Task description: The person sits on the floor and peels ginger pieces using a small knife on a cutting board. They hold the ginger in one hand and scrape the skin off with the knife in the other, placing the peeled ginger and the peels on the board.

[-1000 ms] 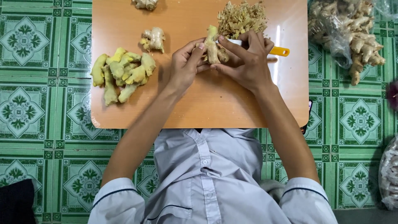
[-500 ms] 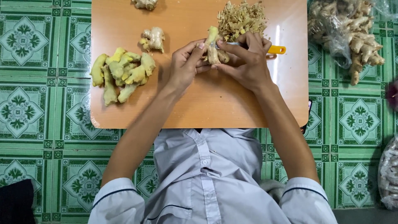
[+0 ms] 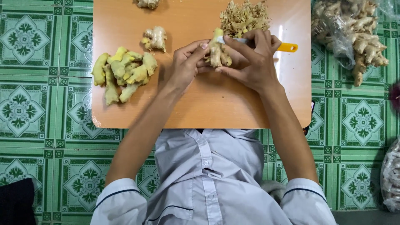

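— What step are we on?

— Peeling, it seems. Going left to right: peeled pieces (image 3: 121,74) heaped at nine o'clock on the board (image 3: 200,104), our left hand (image 3: 185,64) pinching the ginger (image 3: 217,50), our right hand (image 3: 252,62) clamped on the yellow-handled peeler (image 3: 287,47).

— Where is the ginger?

— Mid-board, just below the peelings (image 3: 243,16) at twelve. We judge the next move calls for turning it to bring unpeeled skin under the blade.
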